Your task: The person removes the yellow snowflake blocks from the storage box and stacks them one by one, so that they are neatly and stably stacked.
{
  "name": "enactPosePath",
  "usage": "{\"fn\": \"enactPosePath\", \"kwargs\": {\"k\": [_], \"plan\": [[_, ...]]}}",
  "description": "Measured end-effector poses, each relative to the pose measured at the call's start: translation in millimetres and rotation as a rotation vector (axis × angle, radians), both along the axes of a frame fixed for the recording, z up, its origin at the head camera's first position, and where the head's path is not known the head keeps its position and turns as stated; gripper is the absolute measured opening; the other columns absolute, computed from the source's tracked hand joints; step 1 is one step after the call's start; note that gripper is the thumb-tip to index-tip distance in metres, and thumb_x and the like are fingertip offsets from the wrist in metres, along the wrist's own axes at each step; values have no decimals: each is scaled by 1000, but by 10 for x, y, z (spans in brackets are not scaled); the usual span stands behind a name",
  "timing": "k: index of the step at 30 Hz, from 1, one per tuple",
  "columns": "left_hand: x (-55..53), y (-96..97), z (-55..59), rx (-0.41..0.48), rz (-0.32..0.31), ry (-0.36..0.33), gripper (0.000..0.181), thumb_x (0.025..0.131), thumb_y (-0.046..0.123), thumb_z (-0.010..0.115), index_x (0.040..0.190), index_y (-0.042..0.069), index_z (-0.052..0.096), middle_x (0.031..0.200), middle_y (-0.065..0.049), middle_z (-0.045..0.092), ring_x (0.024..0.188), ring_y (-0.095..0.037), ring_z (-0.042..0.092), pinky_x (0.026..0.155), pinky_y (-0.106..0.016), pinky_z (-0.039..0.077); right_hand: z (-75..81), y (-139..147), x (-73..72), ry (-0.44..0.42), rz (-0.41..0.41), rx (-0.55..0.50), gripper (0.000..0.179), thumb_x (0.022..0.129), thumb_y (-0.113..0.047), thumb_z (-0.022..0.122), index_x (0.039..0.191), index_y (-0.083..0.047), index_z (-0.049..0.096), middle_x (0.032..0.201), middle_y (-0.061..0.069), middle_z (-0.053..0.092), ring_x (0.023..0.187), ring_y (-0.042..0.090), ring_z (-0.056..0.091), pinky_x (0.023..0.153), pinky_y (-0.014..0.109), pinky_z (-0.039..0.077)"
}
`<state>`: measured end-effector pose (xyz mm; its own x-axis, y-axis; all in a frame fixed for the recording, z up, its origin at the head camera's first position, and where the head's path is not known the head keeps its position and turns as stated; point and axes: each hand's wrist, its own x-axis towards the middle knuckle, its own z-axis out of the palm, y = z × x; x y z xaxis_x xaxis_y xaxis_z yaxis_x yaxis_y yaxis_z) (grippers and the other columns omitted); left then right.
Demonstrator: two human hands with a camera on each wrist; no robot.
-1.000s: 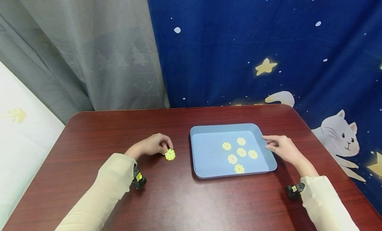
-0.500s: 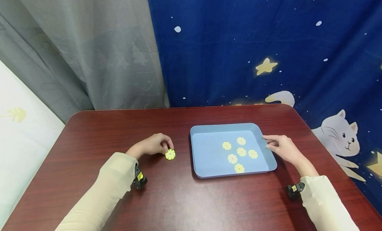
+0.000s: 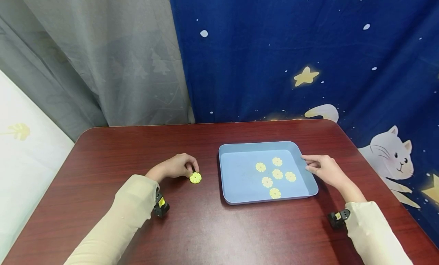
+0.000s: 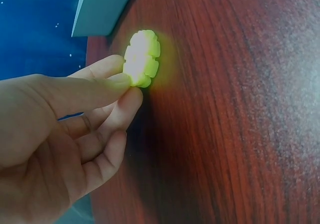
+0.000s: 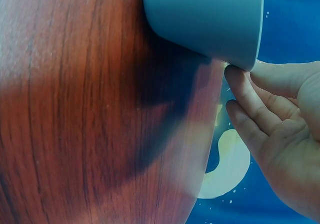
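Observation:
My left hand (image 3: 177,166) pinches a yellow notched snowflake building disc (image 3: 195,177) by its edge, between thumb and fingers, left of the tray. Close up in the left wrist view, this disc (image 4: 142,58) glows brightly, seen nearly edge-on above the wood. A shallow blue tray (image 3: 236,177) sits right of centre on the table. Several more yellow discs (image 3: 267,182) lie flat in its middle and right part. At the tray's right side, my right hand (image 3: 326,169) holds the rim with thumb and fingertips. The right wrist view shows those fingertips (image 5: 236,76) at the tray's outer wall.
The dark red wooden table (image 3: 205,234) stretches beneath both arms. Behind it hang a grey curtain (image 3: 137,67) and a blue star-patterned curtain (image 3: 247,59). A black camera (image 3: 160,205) is strapped to the left wrist, and another camera (image 3: 338,218) to the right.
The disc in my left hand has tipped slightly flatter toward the table. The right hand and the tray stay put.

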<state>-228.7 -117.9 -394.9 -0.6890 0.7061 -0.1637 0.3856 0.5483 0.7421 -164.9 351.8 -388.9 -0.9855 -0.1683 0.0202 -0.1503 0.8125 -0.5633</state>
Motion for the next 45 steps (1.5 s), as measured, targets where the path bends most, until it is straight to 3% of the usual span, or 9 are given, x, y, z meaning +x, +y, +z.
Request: {"fn": "enactPosePath", "kwargs": {"k": [6,16,25,35,45], "plan": [[-7,-11,22,-8,8,8,20,75,-11,55,88,-1,64,70,-8,60,60,-10,47,57,-25,40,-2,1,2,-1,1,0,38,82,3,62,119,8,56,100,22,63,84,28,62,68,32,51],[-20,96,154,-1,10,41,12,83,-1,57,92,-1,65,73,-4,60,65,-12,50,62,-27,42,-17,15,-2,-5,6,0,39,82,3,61,120,8,55,101,24,63,85,29,62,69,36,51],[14,313,306,14,-21,72,11,85,1,57,93,1,65,75,-4,60,67,-14,51,65,-28,44,-31,23,-10,-5,2,2,39,82,3,61,120,8,55,100,23,63,85,29,62,70,37,51],[42,587,381,64,-71,93,11,86,3,56,94,1,64,76,-4,59,67,-14,50,63,-26,43,-32,29,-11,-2,4,5,39,82,3,61,120,8,55,99,23,63,84,29,62,70,38,51],[-22,893,343,68,-91,92,15,85,3,55,97,0,64,77,-4,59,70,-13,52,65,-23,44,-31,35,-13,-11,7,-5,39,82,3,61,120,8,55,99,22,64,85,29,62,70,38,51]]}}
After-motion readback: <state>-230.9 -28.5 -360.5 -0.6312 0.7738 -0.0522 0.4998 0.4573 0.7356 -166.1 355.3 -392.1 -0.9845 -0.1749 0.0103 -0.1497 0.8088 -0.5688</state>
